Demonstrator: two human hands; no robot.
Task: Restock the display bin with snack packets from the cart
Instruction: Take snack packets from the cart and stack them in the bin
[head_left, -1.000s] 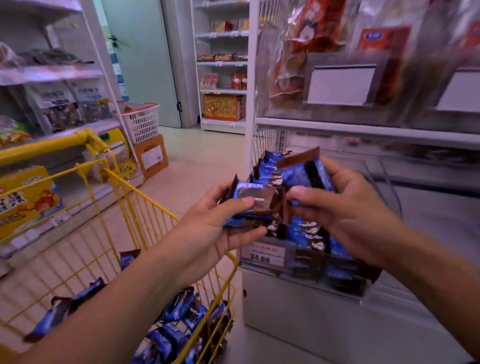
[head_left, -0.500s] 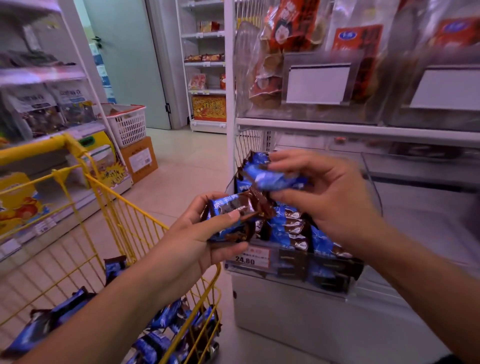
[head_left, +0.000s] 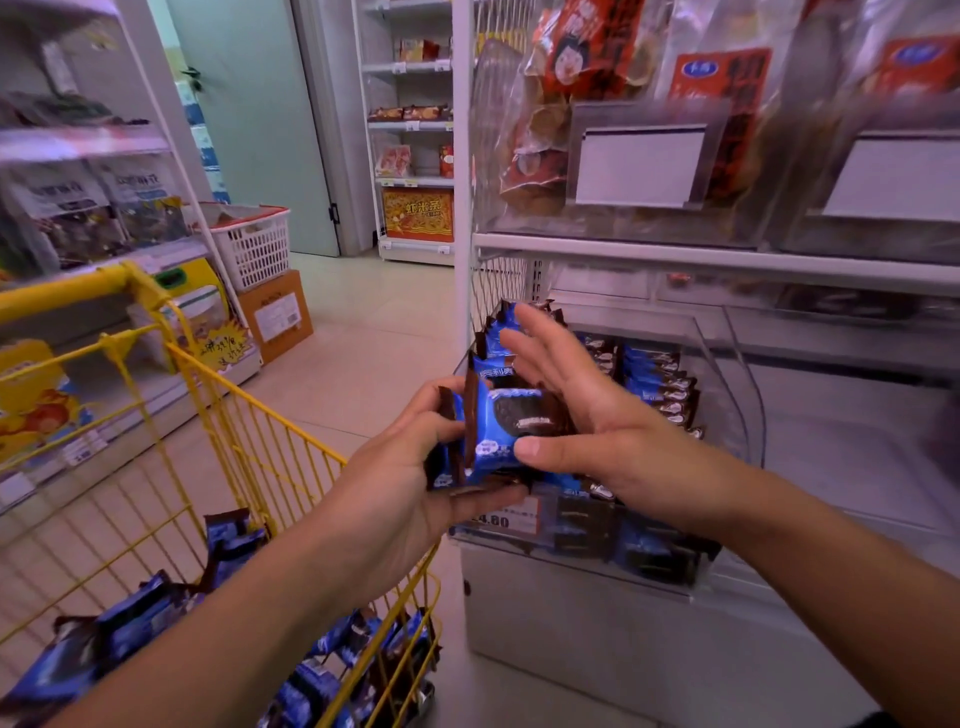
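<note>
Snack packet (head_left: 501, 431) on edge, lengthwise toward bin (head_left: 737, 374)

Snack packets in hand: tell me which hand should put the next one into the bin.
Right. The right hand is open beside the bin, already touching the front packet; the left hand grips the stack.

Glossy packets (head_left: 498, 426), clear plastic bin (head_left: 727, 364)
</note>
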